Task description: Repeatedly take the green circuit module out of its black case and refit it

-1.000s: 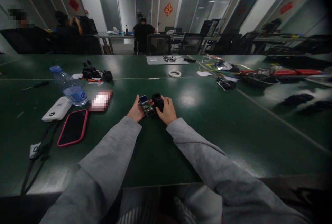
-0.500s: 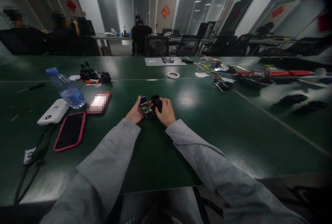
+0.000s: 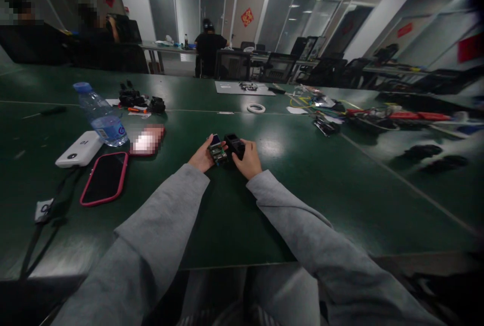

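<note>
My left hand (image 3: 202,156) holds a small green circuit board (image 3: 218,153) with a dark screen at its upper end, thumb along its left edge. Close to its right, my right hand (image 3: 248,159) grips a black box-shaped case (image 3: 234,143), fingers wrapped round its right side. Both parts are held over the green table (image 3: 234,215), side by side and tilted. Whether they touch is too small to tell.
Left of my hands lie a red-rimmed phone (image 3: 106,179), a white power bank (image 3: 80,149), a water bottle (image 3: 108,127) and black parts (image 3: 130,96). A white ring (image 3: 256,108) lies beyond; wires (image 3: 321,102) spread at right. People sit further back.
The view has tilted slightly, so the scene sits differently in the picture. The black case has turned a little, showing more of its broad face. Both hands keep their holds.
</note>
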`<state>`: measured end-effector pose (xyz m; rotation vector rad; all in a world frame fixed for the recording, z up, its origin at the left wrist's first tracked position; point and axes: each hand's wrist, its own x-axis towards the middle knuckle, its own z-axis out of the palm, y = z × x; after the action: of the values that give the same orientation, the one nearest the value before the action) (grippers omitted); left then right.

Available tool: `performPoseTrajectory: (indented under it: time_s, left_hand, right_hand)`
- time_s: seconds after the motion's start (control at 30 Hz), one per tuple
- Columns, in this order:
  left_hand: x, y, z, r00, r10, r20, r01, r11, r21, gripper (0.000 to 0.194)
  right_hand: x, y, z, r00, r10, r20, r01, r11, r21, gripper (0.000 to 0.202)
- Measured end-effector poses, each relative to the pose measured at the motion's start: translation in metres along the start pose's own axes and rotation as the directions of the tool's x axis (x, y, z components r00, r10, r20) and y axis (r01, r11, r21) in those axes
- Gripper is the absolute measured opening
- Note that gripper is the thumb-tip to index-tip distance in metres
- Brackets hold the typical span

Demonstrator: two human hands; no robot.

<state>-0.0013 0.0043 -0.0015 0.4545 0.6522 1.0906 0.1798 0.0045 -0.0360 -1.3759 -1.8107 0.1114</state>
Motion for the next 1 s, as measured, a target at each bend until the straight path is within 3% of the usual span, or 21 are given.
performPoseTrajectory:
  time_s: [0.43,0.7,0.83,1.0]
  left_hand:
    - [0.014,0.009,0.005,0.995,-0.061,0.075,0.059,0.998,0.027,0.047]
    - [0.026,0.013,0.001,0.996,-0.075,0.055,0.073,0.997,0.03,0.052]
    - [0.031,0.016,-0.001,0.995,-0.084,0.058,0.081,0.996,0.039,0.053]
    - [0.032,0.018,-0.002,0.99,-0.125,0.057,0.12,0.989,0.09,0.056]
  right_hand:
    - [-0.001,-0.001,-0.001,0.999,-0.019,0.031,0.017,0.999,0.044,0.055]
    - [0.031,0.023,0.011,0.996,-0.04,0.079,0.033,0.996,0.088,0.053]
    - [0.034,0.02,0.006,0.995,-0.093,-0.025,0.096,0.988,0.123,0.051]
    - [0.029,0.004,-0.005,0.959,-0.203,-0.2,0.236,0.958,0.16,0.053]
